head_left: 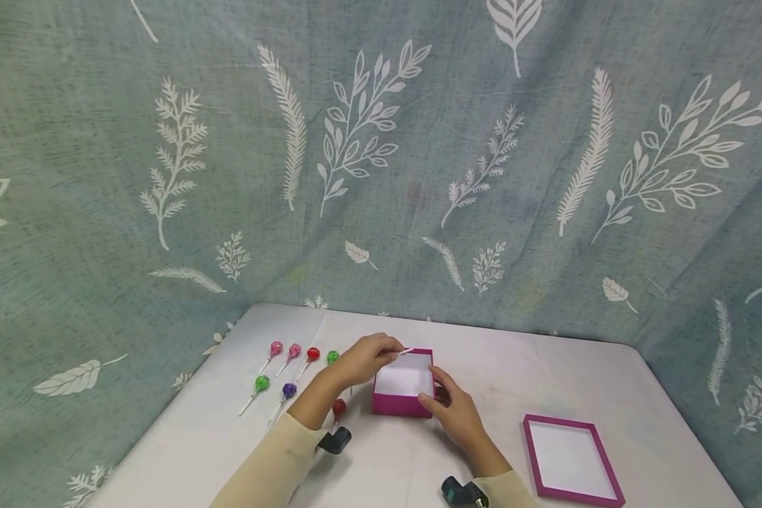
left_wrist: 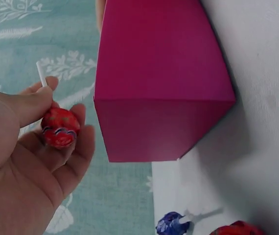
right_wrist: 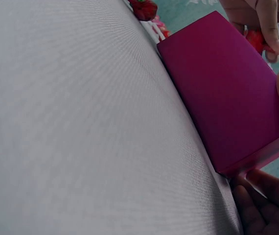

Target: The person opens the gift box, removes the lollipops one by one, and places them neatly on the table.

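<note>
My left hand (head_left: 362, 360) is over the left rim of a magenta box (head_left: 400, 405) with a white inside. It pinches a red-wrapped lollipop (left_wrist: 60, 128) by its white stick, thumb against fingers, the candy end by the palm. The box stands with its top uncovered, and its white floor shows bare in the head view. At the box's right side my right hand (head_left: 460, 416) grips the near right corner, thumb on the front wall and fingers along the right wall.
Several wrapped lollipops lie left of the box, among them a green one (head_left: 262, 383), a purple one (head_left: 289, 389) and a red one (head_left: 339, 406) close to the left forearm. A magenta-rimmed lid (head_left: 533, 458) lies inside up at the right. A leaf-patterned cloth (head_left: 394, 233) hangs behind the table.
</note>
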`<action>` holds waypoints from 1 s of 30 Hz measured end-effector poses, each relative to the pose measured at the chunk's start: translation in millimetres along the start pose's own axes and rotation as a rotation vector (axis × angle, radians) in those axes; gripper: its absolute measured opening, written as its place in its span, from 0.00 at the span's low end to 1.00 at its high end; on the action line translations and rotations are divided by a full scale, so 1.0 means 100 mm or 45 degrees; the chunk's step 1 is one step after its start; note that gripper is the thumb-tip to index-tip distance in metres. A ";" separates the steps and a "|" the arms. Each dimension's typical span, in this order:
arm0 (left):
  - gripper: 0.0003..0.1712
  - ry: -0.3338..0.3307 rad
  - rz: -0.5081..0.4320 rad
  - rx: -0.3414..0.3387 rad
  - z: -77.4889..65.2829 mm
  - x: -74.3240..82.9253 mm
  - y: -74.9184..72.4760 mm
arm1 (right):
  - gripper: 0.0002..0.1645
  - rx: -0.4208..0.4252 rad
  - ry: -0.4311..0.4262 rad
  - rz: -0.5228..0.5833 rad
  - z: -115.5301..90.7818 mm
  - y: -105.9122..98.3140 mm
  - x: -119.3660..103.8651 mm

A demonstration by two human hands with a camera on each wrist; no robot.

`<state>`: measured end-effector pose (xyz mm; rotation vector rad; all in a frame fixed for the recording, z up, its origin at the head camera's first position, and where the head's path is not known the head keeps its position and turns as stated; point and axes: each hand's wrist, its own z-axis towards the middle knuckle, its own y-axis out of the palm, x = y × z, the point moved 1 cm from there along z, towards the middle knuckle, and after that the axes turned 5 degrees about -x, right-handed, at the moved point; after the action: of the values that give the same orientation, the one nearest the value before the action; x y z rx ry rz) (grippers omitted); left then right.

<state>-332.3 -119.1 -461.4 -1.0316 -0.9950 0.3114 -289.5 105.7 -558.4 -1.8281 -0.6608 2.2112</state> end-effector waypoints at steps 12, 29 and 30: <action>0.15 -0.089 -0.103 -0.080 -0.08 -0.03 -0.06 | 0.40 0.003 -0.037 -0.005 0.00 0.00 -0.01; 0.09 -0.123 -0.265 0.001 -0.33 -0.12 -0.22 | 0.41 -0.007 -0.035 -0.029 -0.01 0.00 0.02; 0.10 -0.127 -0.286 0.003 -0.35 -0.13 -0.23 | 0.41 -0.009 -0.033 -0.029 -0.01 0.00 0.02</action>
<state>-316.5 -159.5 -454.6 -0.8987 -1.1891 0.1798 -288.8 107.0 -560.6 -1.7888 -0.6919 2.2245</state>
